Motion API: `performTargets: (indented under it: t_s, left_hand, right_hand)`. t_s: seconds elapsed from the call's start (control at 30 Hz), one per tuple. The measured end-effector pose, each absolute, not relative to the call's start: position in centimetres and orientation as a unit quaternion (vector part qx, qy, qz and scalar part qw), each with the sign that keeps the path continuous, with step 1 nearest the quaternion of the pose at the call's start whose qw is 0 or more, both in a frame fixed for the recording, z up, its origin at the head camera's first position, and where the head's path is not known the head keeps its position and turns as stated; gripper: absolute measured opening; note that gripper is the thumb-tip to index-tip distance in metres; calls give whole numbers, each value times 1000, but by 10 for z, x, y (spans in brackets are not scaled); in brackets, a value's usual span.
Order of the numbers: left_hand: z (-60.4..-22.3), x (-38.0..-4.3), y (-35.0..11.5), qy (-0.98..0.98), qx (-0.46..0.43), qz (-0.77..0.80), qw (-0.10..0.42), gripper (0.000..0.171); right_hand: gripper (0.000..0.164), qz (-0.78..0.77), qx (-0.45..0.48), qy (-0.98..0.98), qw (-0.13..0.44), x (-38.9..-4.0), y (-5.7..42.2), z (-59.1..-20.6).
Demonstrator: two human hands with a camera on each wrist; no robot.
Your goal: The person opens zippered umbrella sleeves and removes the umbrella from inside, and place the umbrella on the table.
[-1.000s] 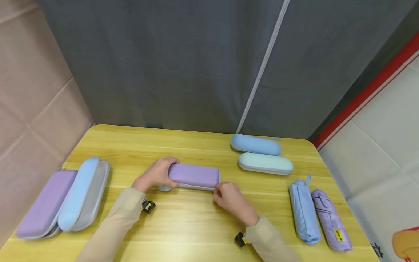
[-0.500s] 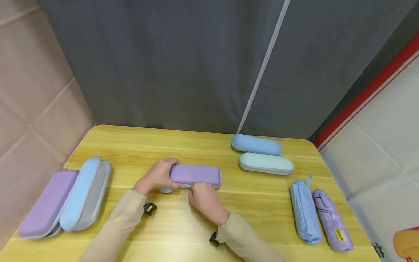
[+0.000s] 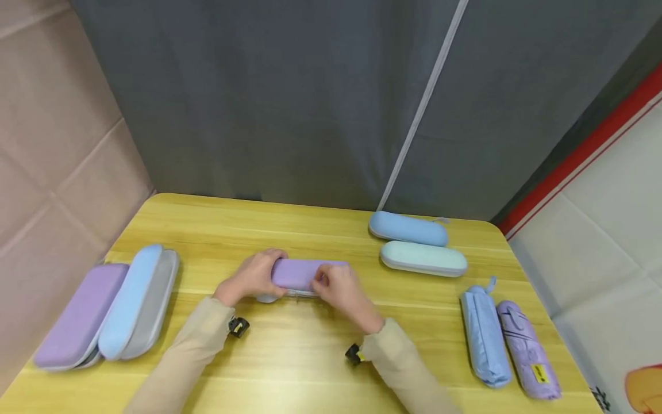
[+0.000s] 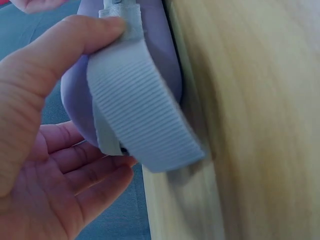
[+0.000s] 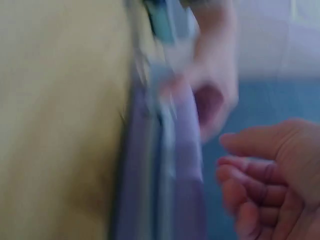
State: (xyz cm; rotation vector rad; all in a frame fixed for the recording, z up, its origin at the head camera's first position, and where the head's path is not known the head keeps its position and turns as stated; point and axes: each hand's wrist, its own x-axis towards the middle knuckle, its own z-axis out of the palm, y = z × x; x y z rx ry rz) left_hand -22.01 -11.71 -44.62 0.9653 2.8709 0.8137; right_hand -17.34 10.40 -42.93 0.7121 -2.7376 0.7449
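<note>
1. dark grey curtain [image 3: 284, 103] behind, pale wooden table [image 3: 289, 356] below.
2. left hand [image 3: 253, 275]: thumb [image 4: 75, 37] pressing a ribbed grey strap [image 4: 132, 95], the other fingers bent behind the end of the small purple case [image 3: 296, 273], so that end is gripped.
3. right hand [image 3: 342, 290]: fingers loosely bent, a gap between thumb and forefinger, nothing seen in them; it hangs at the case's right part. whether it touches, i can't tell.
4. the small purple case sits mid-table between both hands, its seam [image 5: 157, 190] on the side toward the person; blur hides how far it is closed.
5. my reading: the step in hand is working that seam's zip, with the left hand as anchor. the next move would call for a steady left hold and a clean check of the seam before letting go.
6. further out: mint case [image 3: 423, 259] and blue case [image 3: 408, 228] beyond, two folded umbrellas [image 3: 485, 336] at right, larger purple case [image 3: 83, 316] and pale blue case [image 3: 129, 305] at left.
</note>
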Motion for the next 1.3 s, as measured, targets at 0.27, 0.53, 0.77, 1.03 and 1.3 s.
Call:
performTargets:
  t_s: [0.27, 0.53, 0.77, 1.03, 1.3]
  left_hand:
    - [-441, -230, -120, 893, 344, 288, 29, 73]
    - [-439, -241, -121, 897, 319, 304, 24, 72]
    - [-437, -250, -111, 894, 315, 319, 23, 50]
    - [-442, -260, -95, 867, 329, 373, 18, 32]
    - [-435, -246, -63, 922, 265, 281, -28, 46]
  right_hand:
    - [45, 260, 295, -916, -84, -203, 169, -420]
    - [43, 285, 275, -909, -128, -186, 168, -421]
    - [36, 300, 264, -913, -86, -159, 150, -423]
    - [35, 323, 188, -926, -42, -131, 121, -430]
    - [37, 327, 179, -928, -7, -126, 113, -437]
